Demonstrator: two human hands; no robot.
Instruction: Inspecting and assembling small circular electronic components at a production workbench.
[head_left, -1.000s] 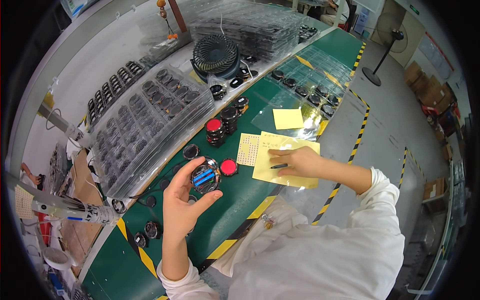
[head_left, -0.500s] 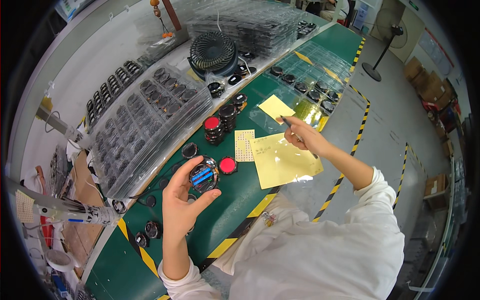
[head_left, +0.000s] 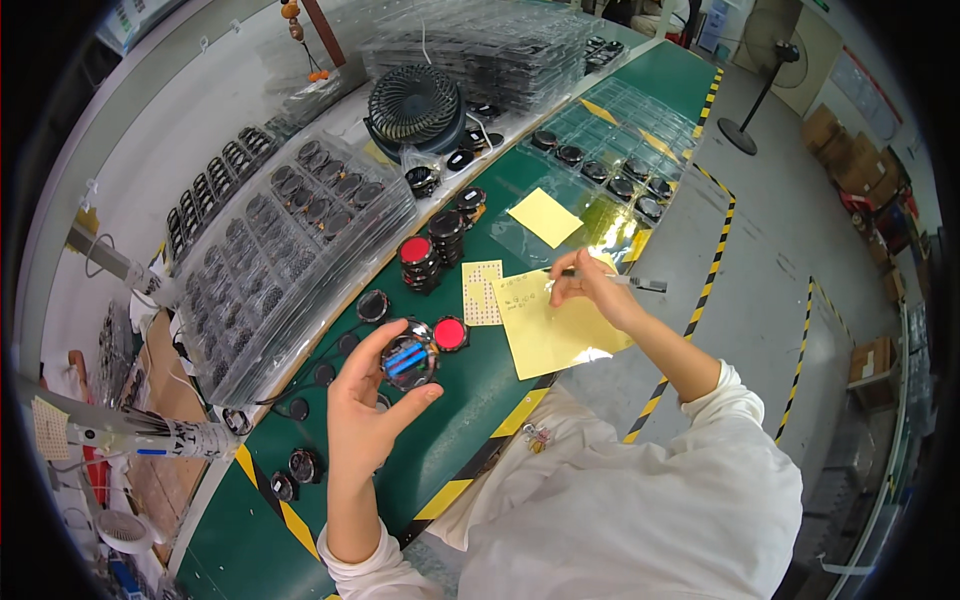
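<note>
My left hand [head_left: 368,405] grips a round black watch body [head_left: 409,362] by its edges, thumb and fingers on opposite sides. Its screen is lit with blue bars. Over a yellow sheet [head_left: 548,335] with small handwriting, my right hand [head_left: 597,290] holds a pen [head_left: 645,284], whose clear barrel and dark end stick out to the right. Just right of the held watch lies a round piece with a red face [head_left: 450,333]. A white-and-yellow label sheet [head_left: 482,293] lies beside the yellow paper, below a smaller yellow note [head_left: 545,217].
Stacks of round watch bodies [head_left: 420,258] stand behind my left hand. Clear trays of watch parts [head_left: 300,225] lie at the left, and another clear tray [head_left: 630,135] at the far right. A black fan [head_left: 415,107] stands at the back. Striped tape marks the green bench's [head_left: 470,400] edge.
My right hand has drawn slightly left and the pen has swung from pointing up-left to sticking out rightward. The left hand still holds the watch body; the whole view shifted slightly.
</note>
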